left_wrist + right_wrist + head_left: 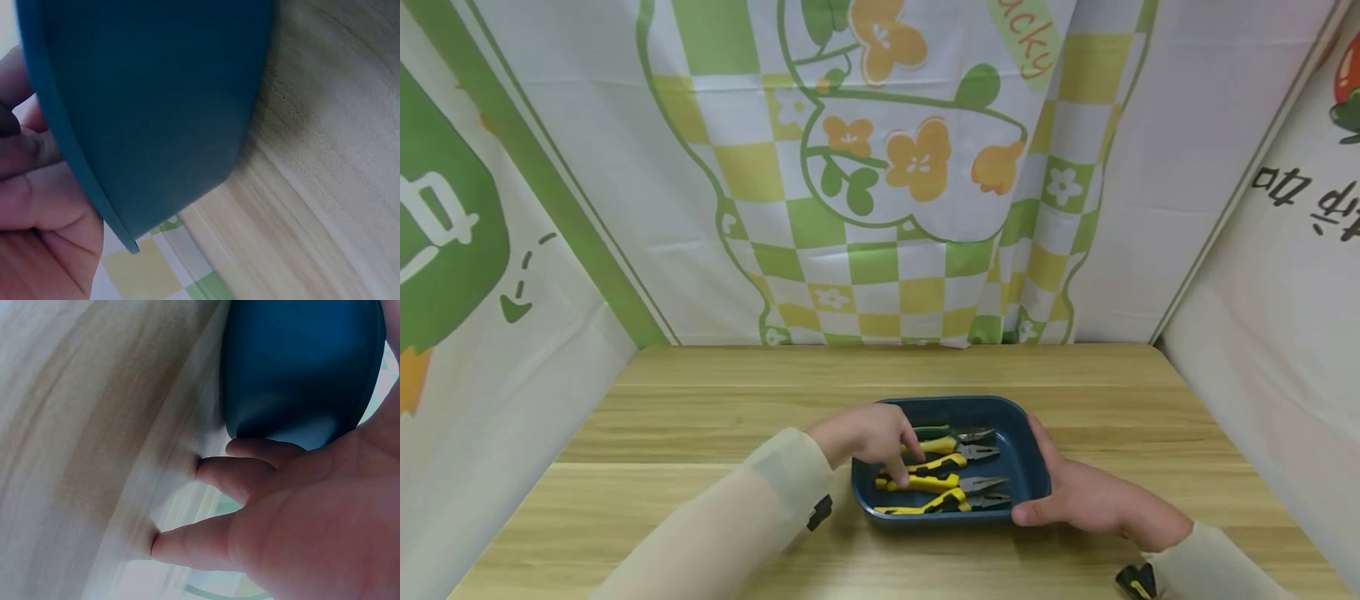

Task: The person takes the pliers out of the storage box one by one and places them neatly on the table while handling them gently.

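A dark blue tray sits on the table and holds several pliers with yellow-and-black handles, such as these pliers; a green-handled pair lies at the back. My left hand reaches over the tray's left rim, its thumb and a finger down among the handles. Whether they pinch a handle is hidden. In the left wrist view, bent fingers show beyond the rim. My right hand rests against the tray's right end, thumb at the near corner. Its fairly straight fingers touch the tabletop in the right wrist view.
The wooden table extends around the tray. A printed cloth hangs along its back edge, with white printed sheets at both sides. Dark straps sit at both cuffs.
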Available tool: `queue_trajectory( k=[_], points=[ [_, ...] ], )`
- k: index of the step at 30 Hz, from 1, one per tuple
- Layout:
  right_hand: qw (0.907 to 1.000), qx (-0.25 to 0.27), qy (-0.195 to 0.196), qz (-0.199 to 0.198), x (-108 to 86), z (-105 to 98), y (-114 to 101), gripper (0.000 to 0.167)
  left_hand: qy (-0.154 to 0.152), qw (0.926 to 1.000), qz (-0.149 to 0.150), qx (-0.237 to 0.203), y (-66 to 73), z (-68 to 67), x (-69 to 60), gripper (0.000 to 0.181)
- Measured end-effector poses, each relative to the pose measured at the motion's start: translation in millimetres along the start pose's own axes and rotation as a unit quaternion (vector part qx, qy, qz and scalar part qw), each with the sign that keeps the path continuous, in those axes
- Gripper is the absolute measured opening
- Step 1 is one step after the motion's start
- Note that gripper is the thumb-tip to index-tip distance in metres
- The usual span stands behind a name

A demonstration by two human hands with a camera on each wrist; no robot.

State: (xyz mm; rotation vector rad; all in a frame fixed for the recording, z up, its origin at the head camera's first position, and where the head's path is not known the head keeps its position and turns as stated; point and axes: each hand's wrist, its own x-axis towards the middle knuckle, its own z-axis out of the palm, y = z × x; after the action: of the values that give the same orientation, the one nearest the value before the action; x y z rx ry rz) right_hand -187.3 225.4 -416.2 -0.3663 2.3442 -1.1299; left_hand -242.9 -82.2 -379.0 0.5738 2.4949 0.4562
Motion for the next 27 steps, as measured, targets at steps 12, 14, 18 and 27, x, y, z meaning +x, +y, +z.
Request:
queue_trajectory(
  k=[12, 14, 18, 27],
  points=[
    [1.0000, 0.000, -0.001, -0.006, 0.2, -0.6, 0.8, 0.130, 0.019, 0.9971, 0.011, 0.074, 10.8, 6.5, 2.2, 0.026],
    [1.0000, -0.002, -0.003, -0.005, -0.1, -0.6, -0.1, 0.130, 0.020, 0.9971, 0.013, 0.072, 11.1, 7.1, 2.1, 0.025],
    [1.0000, -0.004, -0.003, -0.004, -0.6, -0.3, -1.7, 0.129, 0.017, 0.9978, 0.023, 0.060, 9.8, 7.7, 2.4, 0.027],
    [1.0000, -0.008, -0.002, -0.002, -0.1, -0.2, -0.4, 0.129, -0.041, 0.9985, 0.019, -0.031, 2.0, -0.3, 3.0, 0.023]
  ],
)
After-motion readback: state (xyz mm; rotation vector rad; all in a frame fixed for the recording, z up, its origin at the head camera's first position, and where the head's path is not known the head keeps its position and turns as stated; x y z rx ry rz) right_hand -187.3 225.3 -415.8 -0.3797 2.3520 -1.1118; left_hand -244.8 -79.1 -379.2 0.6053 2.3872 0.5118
